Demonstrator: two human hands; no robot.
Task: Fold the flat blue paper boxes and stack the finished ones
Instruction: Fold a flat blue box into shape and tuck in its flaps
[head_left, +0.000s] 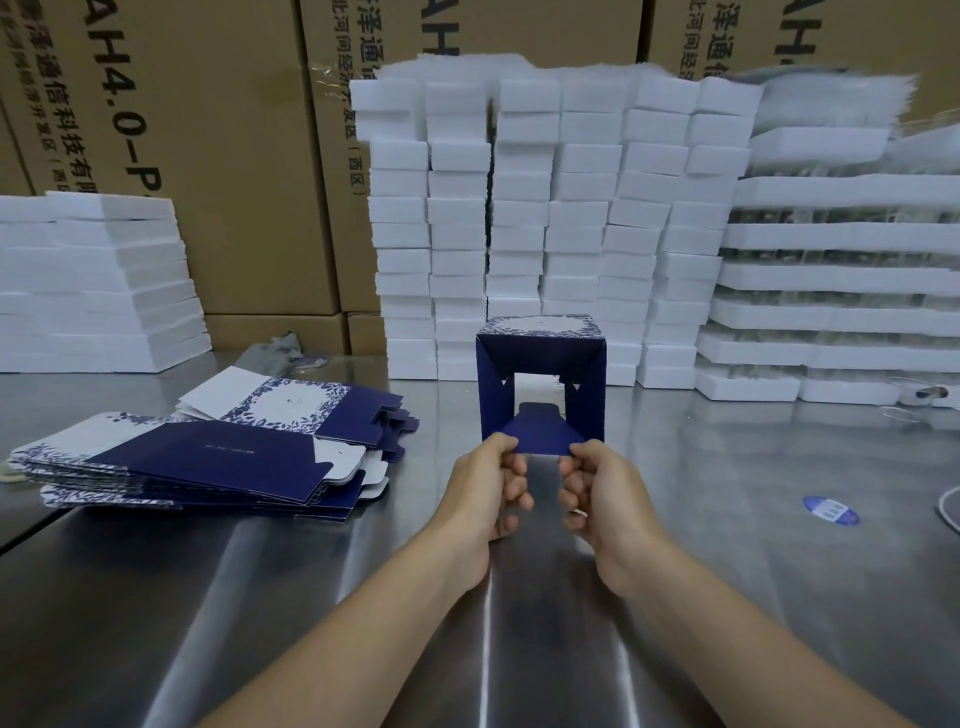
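Steel desk (727, 519); flat blue boxes (208, 457) piled left; white foam blocks (545, 208) and brown cartons (234, 156) behind. I see left hand (483, 488) and right hand (602, 493) pinching the bottom flap of the half-folded box (540, 358).

The matt blue paper box (540, 379) stands on a glossy, brushed metal table (727, 519), before matt white foam blocks (545, 208) and brown cardboard cartons (234, 156).
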